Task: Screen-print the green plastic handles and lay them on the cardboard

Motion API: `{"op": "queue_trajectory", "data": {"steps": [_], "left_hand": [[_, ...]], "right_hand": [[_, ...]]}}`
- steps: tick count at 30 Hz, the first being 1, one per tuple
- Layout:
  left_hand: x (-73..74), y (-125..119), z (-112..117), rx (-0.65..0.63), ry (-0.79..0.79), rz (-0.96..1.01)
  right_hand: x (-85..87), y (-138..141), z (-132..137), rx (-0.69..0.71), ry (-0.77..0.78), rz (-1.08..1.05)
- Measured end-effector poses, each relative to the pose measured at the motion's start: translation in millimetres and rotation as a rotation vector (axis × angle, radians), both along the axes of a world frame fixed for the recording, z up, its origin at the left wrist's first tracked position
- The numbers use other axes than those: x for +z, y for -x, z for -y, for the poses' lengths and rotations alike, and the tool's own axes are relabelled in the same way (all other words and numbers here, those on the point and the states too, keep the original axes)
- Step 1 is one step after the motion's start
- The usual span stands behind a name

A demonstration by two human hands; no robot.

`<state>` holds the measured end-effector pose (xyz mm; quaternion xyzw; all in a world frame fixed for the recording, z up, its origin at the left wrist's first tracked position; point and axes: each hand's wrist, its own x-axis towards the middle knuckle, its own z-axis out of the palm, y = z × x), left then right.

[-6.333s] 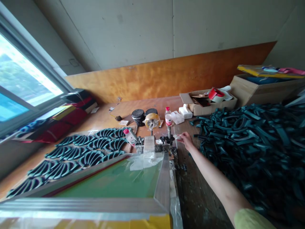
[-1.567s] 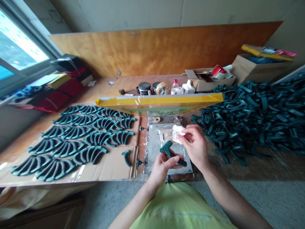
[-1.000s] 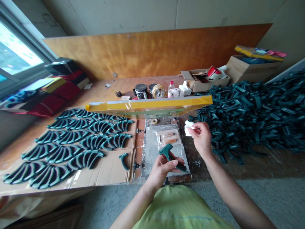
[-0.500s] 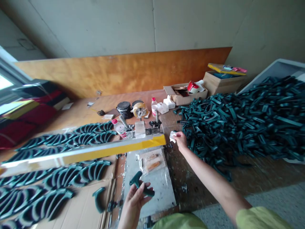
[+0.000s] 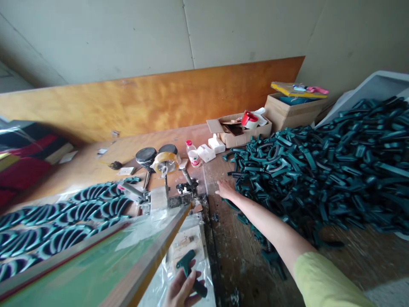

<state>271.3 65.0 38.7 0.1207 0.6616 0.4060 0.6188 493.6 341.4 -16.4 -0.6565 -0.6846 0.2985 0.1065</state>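
Note:
My left hand (image 5: 183, 289) is closed round a dark green plastic handle (image 5: 186, 261) with a T-shaped end, low over the plastic-covered plate (image 5: 204, 277). Beside it a wooden-framed screen with green mesh (image 5: 105, 251) slants across the lower left, hiding part of the plate. My right hand (image 5: 226, 189) reaches out to the near-left edge of a large heap of green handles (image 5: 287, 170). Its fingers look stretched out and apart over the brown table, with no cloth visible in them. A handle lies just under the wrist.
Rows of curved green handles (image 5: 64, 213) lie at the left. Behind the clamps (image 5: 188, 186) stand a red-capped bottle (image 5: 193, 154), black tubs (image 5: 146, 157) and a tape roll (image 5: 166, 163). An open cardboard box (image 5: 236, 138) and a grey bin (image 5: 361, 85) are farther right.
The screen frame, earlier seen edge-on, now shows its green mesh at a slant. The white wad my right hand held is out of sight. My left hand keeps the handle; the view has shifted right.

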Motion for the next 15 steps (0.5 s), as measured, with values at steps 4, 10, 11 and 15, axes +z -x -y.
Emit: {"op": "queue_trajectory", "data": {"steps": [4, 10, 11, 15], "left_hand": [[7.9, -34.9, -32.5, -0.158, -0.072, -0.035], [-1.8, -68.1, -86.2, -0.366, -0.147, -0.036], [-5.6, -71.2, -95.2, -0.407, -0.16, -0.054], [-22.9, -85.7, -125.5, -0.566, -0.215, -0.194]], "right_hand": [[-6.5, -34.6, 30.2, 0.107, 0.081, 0.167], [-0.8, -32.1, 84.2, 0.413, 0.126, 0.279], [0.3, -30.3, 96.3, 0.448, 0.143, 0.289], [8.2, -32.1, 149.5, 0.568, 0.062, 0.273]]}}
